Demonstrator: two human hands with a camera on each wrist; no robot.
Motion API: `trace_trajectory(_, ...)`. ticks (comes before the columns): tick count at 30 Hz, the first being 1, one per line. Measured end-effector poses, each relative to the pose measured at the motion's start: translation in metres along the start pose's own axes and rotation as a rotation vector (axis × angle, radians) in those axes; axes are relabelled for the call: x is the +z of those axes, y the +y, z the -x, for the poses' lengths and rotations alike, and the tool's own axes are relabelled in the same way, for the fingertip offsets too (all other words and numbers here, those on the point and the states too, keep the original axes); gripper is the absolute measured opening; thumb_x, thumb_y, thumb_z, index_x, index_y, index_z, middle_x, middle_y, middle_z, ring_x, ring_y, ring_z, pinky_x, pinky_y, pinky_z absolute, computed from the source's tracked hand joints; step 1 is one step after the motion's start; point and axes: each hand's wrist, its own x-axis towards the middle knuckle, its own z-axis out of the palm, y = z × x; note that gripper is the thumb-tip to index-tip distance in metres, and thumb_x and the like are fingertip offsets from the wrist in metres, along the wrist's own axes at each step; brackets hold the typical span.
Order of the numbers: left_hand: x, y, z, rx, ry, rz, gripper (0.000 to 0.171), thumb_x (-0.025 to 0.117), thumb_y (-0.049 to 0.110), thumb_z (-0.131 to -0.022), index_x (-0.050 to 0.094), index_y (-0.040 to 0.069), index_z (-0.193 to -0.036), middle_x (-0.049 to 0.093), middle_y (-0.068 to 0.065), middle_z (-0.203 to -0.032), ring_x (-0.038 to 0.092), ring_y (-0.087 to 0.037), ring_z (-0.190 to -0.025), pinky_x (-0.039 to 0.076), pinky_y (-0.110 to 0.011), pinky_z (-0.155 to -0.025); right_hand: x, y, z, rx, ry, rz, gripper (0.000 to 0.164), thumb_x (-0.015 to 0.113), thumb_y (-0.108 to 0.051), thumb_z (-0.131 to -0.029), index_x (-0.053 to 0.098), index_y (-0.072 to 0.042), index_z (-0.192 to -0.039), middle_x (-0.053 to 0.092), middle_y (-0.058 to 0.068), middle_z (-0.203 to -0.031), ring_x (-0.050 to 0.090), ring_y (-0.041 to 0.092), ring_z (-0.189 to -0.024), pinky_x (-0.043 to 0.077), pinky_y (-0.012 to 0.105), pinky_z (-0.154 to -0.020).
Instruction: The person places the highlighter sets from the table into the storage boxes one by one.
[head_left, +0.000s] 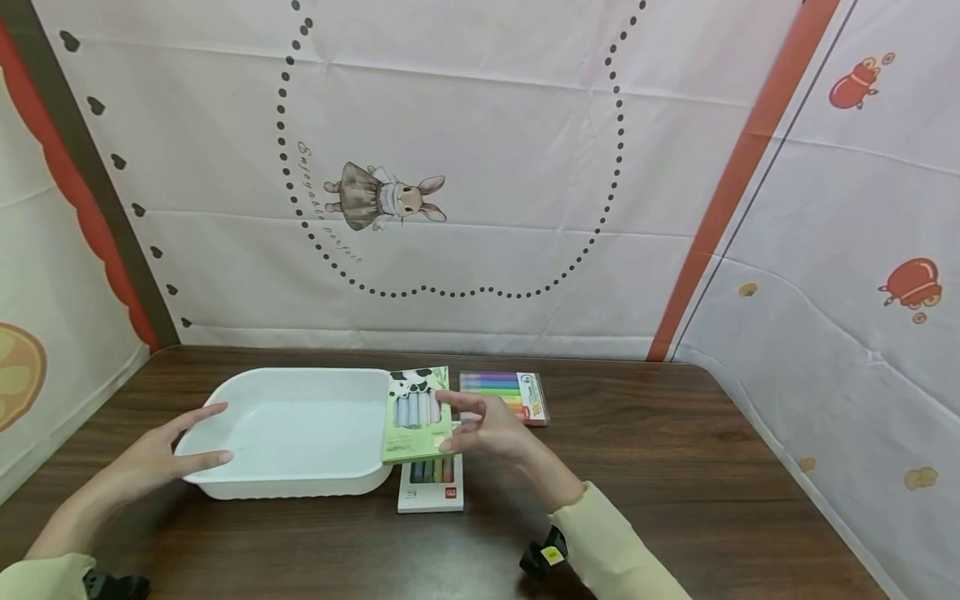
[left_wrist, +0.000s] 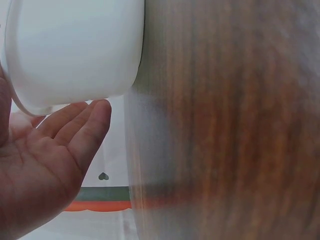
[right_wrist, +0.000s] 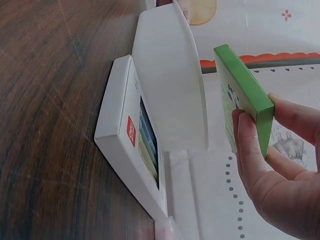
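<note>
My right hand (head_left: 487,425) pinches a flat green box (head_left: 417,435) between thumb and fingers. The box has a black-and-white animal print, and pale sticks show through its window. In the head view it overlaps the right rim of a white plastic basin (head_left: 300,421); in the right wrist view the box (right_wrist: 245,82) is held up off the table. At the basin's left end my left hand (head_left: 153,450) grips the rim, with thumb and index finger over it. The left wrist view has other fingers (left_wrist: 90,130) under the rim, against the outer wall.
A white box (head_left: 431,497) with coloured sticks in its window lies on the brown table (head_left: 675,475), partly under the green box in the head view. Behind it is a clear pack of rainbow-coloured pens (head_left: 532,398). Printed white cloth (head_left: 480,167) hangs along the table's back and sides.
</note>
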Motion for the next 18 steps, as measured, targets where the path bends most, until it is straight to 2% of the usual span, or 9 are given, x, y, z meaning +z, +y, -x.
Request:
trace_trajectory(11, -0.0003, -0.0002, 0.0002, -0.003, -0.001, 0.001, 0.078, 0.063, 0.032, -0.085, 0.022, 0.0, -0.142, 0.02, -0.042, -0.135, 0.023, -0.055, -0.118, 0.029, -0.064, -0.082, 0.0064, -0.002, -0.005, 0.0, 0.004, 0.023, 0.066, 0.069, 0.004, -0.073, 0.045, -0.007, -0.134, 0.037, 0.013, -0.14, 0.062, 0.021, -0.093, 0.051, 0.03, -0.077)
trace_trajectory(18, -0.0005, -0.0006, -0.0017, -0.014, -0.008, 0.007, 0.079, 0.063, 0.033, -0.085, 0.02, 0.0, -0.142, 0.018, -0.043, -0.135, 0.021, -0.057, -0.118, 0.028, -0.066, -0.083, 0.01, -0.0002, -0.0101, -0.008, -0.002, 0.019, 0.066, 0.07, 0.004, -0.072, 0.046, -0.008, -0.133, 0.042, 0.01, -0.138, 0.063, 0.02, -0.087, 0.051, 0.03, -0.076)
